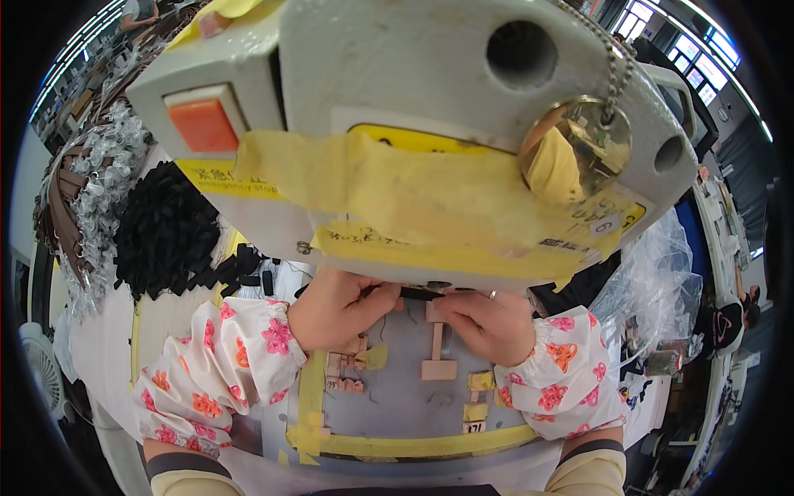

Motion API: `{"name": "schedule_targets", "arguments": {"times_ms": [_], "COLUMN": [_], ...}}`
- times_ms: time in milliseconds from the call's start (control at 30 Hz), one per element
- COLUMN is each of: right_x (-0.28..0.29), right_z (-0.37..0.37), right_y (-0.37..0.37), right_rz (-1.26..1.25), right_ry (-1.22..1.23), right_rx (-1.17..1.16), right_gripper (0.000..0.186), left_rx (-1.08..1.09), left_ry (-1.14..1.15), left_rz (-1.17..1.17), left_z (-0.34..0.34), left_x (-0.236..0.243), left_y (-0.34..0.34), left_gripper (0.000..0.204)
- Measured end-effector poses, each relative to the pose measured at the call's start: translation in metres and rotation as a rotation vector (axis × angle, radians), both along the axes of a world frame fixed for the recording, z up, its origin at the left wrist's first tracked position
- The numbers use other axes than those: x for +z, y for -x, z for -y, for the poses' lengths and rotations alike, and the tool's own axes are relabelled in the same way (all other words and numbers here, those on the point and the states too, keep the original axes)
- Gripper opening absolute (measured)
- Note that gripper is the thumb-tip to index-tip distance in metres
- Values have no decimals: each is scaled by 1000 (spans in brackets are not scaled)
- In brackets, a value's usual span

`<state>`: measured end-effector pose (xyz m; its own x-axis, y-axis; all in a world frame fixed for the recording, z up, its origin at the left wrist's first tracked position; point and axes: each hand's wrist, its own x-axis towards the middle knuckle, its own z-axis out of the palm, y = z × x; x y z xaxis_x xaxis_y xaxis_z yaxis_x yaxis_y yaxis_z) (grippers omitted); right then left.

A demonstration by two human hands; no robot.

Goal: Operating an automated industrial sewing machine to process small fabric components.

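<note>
My left hand (337, 312) is closed, thumb and fingers pinched at one end of a short black fabric strip (420, 293) under the machine head. On the strip's other end my right hand (490, 324) is closed too, with a ring on one finger. Much of the strip is hidden by the grey machine head (397, 83), which looks like a sewing machine. Below my hands lies a grey work plate (397, 405) edged with yellow tape. Pinkish guide blocks (438, 369) are fixed on it, several beside my left hand.
A heap of black fabric pieces (165, 231) lies at the left, beside brown straps in clear plastic (78, 198). The machine carries an orange button (203, 126) and a hanging metal disc (579, 149). Crumpled clear plastic (657, 281) sits at the right.
</note>
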<state>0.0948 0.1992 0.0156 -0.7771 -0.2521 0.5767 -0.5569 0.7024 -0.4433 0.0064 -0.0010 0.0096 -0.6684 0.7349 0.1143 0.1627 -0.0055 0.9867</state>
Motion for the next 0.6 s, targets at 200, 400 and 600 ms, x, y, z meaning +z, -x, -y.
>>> {"name": "schedule_targets", "arguments": {"times_ms": [200,400,600], "right_x": [4,0,8], "right_z": [3,-1,0], "right_y": [-1,-2,-2], "right_rz": [-45,284,833], "right_ry": [0,308,816], "right_rx": [-53,-57,-128], "right_gripper": [20,12,10], "left_rx": [-43,11,-30], "left_ry": [72,8,-1], "left_rz": [111,-91,-348], "left_z": [4,-4,-2], "left_x": [10,-4,-12], "left_y": [3,2,4], "left_gripper": [12,11,10]}}
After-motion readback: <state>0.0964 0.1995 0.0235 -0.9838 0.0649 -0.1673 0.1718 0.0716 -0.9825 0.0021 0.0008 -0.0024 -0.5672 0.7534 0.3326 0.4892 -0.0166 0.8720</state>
